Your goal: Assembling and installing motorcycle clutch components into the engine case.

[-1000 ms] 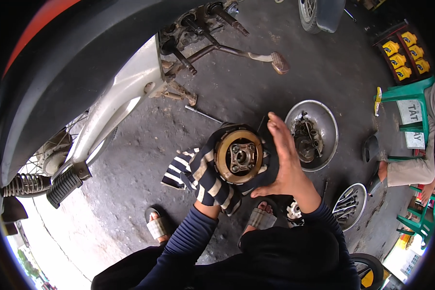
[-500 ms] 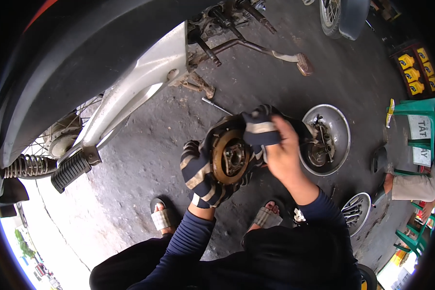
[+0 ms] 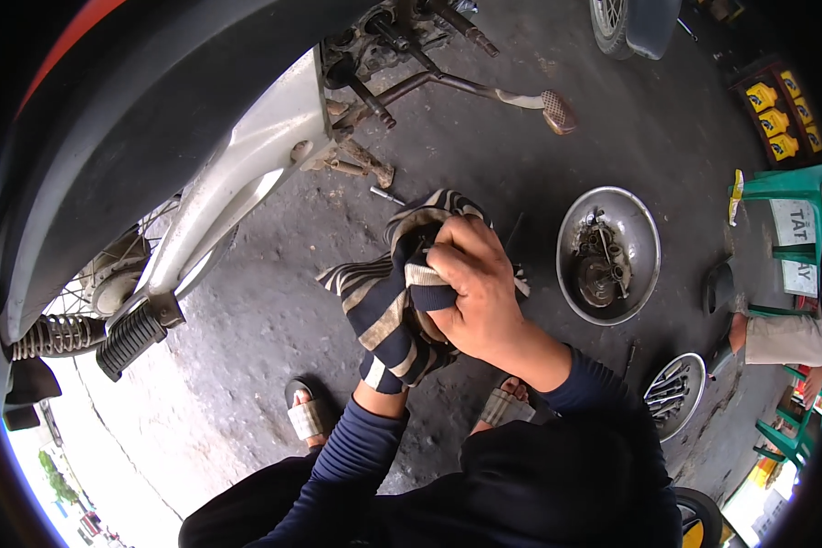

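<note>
A striped dark-and-cream cloth (image 3: 374,315) is bunched over and around a round metal part, in front of me above the floor. Only a sliver of the part's brownish rim shows now beneath my right hand. My left hand (image 3: 380,400) supports the bundle from the left; the cloth covers its fingers and only the wrist shows. My right hand (image 3: 475,288) is closed, pinching a fold of the cloth and pressing it against the part's middle.
A motorcycle stands at left, with its foot pedal (image 3: 557,111) reaching over the floor. A socket tool (image 3: 386,194) lies beyond the cloth. At right are a metal bowl (image 3: 647,283) with greasy parts, a tool dish (image 3: 695,370), green stools (image 3: 799,187) and another person's leg (image 3: 776,341).
My right hand has come left and down, over the round part, carrying a fold of cloth. The part's open face, visible before, is now mostly covered. The bowl is fully in view.
</note>
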The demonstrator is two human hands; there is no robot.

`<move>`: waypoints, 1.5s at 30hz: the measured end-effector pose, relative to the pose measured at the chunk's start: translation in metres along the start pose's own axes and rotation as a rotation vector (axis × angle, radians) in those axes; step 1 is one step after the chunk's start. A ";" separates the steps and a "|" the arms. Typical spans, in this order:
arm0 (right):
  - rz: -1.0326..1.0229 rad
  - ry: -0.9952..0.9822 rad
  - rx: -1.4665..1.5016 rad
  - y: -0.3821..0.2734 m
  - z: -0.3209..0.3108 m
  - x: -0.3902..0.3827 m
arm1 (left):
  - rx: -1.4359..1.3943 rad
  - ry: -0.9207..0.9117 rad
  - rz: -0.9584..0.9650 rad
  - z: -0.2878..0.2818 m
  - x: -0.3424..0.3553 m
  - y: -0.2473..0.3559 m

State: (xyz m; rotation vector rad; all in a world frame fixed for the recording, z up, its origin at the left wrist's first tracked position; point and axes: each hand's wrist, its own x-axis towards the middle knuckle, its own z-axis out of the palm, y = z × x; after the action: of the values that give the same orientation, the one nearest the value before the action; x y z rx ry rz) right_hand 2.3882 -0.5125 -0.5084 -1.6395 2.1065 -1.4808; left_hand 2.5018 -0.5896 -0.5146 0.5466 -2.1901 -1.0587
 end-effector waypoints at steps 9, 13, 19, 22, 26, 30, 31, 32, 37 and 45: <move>0.400 -0.008 0.103 0.060 -0.018 -0.035 | -0.132 0.087 -0.168 -0.005 -0.030 -0.024; 0.174 0.139 0.211 0.038 -0.026 -0.010 | -0.163 0.067 -0.196 -0.001 -0.028 -0.029; 0.208 0.056 0.209 0.027 0.006 -0.051 | -0.229 0.062 -0.228 0.024 -0.007 -0.030; 0.090 -0.177 0.158 0.010 -0.005 -0.058 | -0.243 0.063 -0.244 0.019 -0.007 -0.031; -0.045 -0.119 0.163 0.002 -0.014 -0.049 | -0.280 0.054 -0.267 0.017 -0.005 -0.035; -0.191 -0.072 0.018 -0.017 0.007 -0.024 | -0.300 0.052 -0.306 0.033 -0.030 -0.014; -0.276 -0.088 -0.047 -0.015 0.013 -0.028 | -0.307 0.052 -0.314 0.032 -0.029 -0.016; -0.294 -0.124 -0.034 -0.012 0.009 -0.030 | -0.312 0.051 -0.322 0.027 -0.025 -0.022; -0.090 -0.533 -0.392 0.054 -0.017 -0.079 | -0.342 0.047 -0.355 -0.004 -0.029 -0.039; 0.004 -0.487 -0.638 0.026 -0.111 -0.024 | -0.404 0.019 -0.417 0.011 -0.043 -0.030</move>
State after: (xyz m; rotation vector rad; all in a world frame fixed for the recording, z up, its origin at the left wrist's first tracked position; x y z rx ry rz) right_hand 2.3156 -0.4260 -0.4793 -1.9054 2.3781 -0.3210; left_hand 2.5271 -0.5757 -0.5595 0.8369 -1.8093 -1.6558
